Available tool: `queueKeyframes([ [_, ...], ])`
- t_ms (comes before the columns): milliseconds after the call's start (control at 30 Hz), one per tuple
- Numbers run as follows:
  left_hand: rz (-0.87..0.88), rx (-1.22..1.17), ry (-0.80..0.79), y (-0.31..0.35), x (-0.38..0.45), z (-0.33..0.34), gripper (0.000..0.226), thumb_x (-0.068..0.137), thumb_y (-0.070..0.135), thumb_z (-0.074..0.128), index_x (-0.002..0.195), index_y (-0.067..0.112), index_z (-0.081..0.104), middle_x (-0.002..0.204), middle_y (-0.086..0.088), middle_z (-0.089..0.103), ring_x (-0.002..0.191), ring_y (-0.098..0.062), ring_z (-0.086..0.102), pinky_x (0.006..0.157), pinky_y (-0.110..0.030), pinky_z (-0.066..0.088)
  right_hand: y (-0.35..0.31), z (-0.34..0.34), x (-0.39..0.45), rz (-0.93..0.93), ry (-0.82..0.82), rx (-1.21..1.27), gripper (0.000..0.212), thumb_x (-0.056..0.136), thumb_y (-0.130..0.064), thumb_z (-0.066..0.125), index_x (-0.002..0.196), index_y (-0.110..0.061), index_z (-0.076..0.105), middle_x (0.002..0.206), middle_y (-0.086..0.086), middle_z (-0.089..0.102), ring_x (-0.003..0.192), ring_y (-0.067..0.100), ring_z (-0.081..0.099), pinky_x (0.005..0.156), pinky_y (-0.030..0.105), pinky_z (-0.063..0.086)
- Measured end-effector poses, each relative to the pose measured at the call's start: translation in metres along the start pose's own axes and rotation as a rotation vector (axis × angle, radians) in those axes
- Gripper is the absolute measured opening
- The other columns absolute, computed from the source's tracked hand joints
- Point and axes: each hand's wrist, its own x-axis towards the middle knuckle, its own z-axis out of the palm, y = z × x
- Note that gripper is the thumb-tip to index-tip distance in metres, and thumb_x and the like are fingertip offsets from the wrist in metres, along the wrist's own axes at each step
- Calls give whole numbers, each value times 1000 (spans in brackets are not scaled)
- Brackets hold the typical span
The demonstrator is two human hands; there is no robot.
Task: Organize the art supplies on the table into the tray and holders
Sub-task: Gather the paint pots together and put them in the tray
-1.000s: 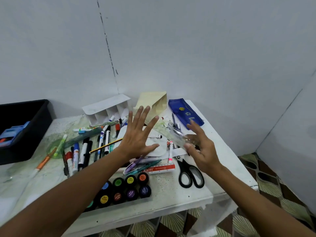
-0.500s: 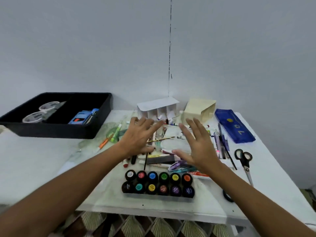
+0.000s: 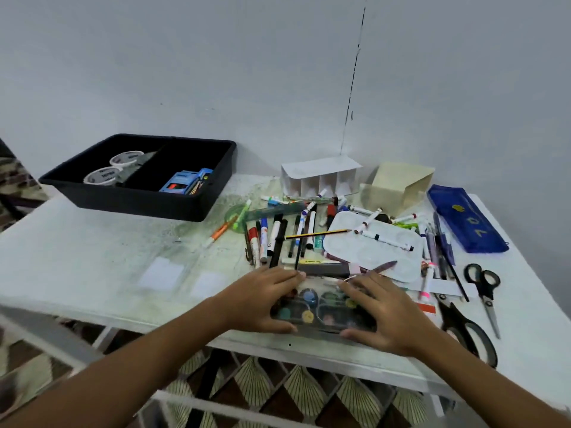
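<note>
Head view: one picture, looking down at a white tabletop [image 3: 92,251] set against a grey wall.
Paint set: one flat case of round colour pots [image 3: 321,308] is seen at the near edge of the tabletop, blurred, so the pots are not counted.
Left hand: the left hand [image 3: 262,299] is laid over the case's left end, fingers curled over its far edge and thumb pressed on its near edge, so the case is gripped.
Right hand: the right hand [image 3: 386,313] is laid over the case's right end in the same way, gripping it.
Tray: one black tray [image 3: 136,199] is placed at the far left, divided into two compartments.
Tape rolls: two white rolls [image 3: 112,169] are seen in the left compartment.
Blue box: one blue box [image 3: 182,182] is seen in the right compartment.
Holders: two are counted by the wall, one white divided holder [image 3: 319,177] and one beige box [image 3: 398,186], tilted.
Markers and pens: a loose pile [image 3: 284,233] is spread behind the case; too many overlap to be counted.
Palette: one white palette [image 3: 364,251] is laid right of the pile, with a few markers on it.
Pencil case: one blue pencil case [image 3: 463,220] is laid at the far right.
Scissors: two black-handled pairs [image 3: 482,291] are laid at the right, near each other.
</note>
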Motion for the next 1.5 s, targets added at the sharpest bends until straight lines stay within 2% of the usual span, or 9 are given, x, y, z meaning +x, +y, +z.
queueKeyframes([
  [267,4,20,54,1,-3,18,92,84,78,37,144,8,39,143,-11,49,126,-24,51,104,-35,37,-8,6,-14,101,-4,73,75,88,-70,47,139,-15,49,132,7,55,119,23,49,96,40,46],
  [467,2,-58,68,4,-4,22,90,87,71,45,149,7,32,150,-9,40,139,-17,34,118,-41,11,-14,9,-19,153,31,133,76,88,-69,47,142,-16,47,140,6,50,127,23,47,99,44,46],
  [567,7,-61,82,7,-6,23,88,88,69,46,149,7,32,150,-8,39,140,-15,32,120,-34,8,-14,11,-24,177,20,147,77,87,-70,48,143,-16,46,145,6,46,131,24,44,104,45,43],
  [800,13,-31,93,8,-1,22,87,87,72,41,145,6,39,143,-10,48,130,-23,46,111,-36,29,-12,10,-27,177,17,125,78,87,-70,48,142,-16,47,145,5,46,131,23,44,105,44,42],
  [1000,-30,-46,102,10,1,25,85,88,72,37,145,9,40,143,-9,48,128,-22,46,107,-33,30,-16,18,-29,246,55,179,78,85,-72,47,143,-19,46,147,2,44,134,20,40,108,37,34],
  [1200,-100,-134,138,13,2,31,70,96,62,30,142,11,46,140,-7,52,127,-20,47,106,-37,34,-18,21,-27,279,107,242,79,84,-71,49,139,-15,52,142,4,50,131,20,42,105,38,38],
  [1300,-162,-75,228,18,0,33,58,98,53,32,134,13,56,133,-6,58,124,-23,49,106,-47,36,-19,21,-28,313,100,261,72,92,-69,35,139,-17,51,147,2,45,133,20,39,107,41,34],
  [1367,-264,2,278,23,-2,36,62,97,58,31,128,13,61,130,-8,59,126,-28,48,110,-50,31,-22,23,-29,357,131,249,68,96,-65,29,138,-18,52,148,2,43,134,22,38,107,48,34],
  [1500,-602,76,358,36,-12,46,81,89,72,26,133,10,53,139,-11,49,139,-30,32,117,-56,5,-38,23,-33,632,173,139,86,87,-77,24,146,-15,40,151,11,36,139,28,28,114,53,25],
])
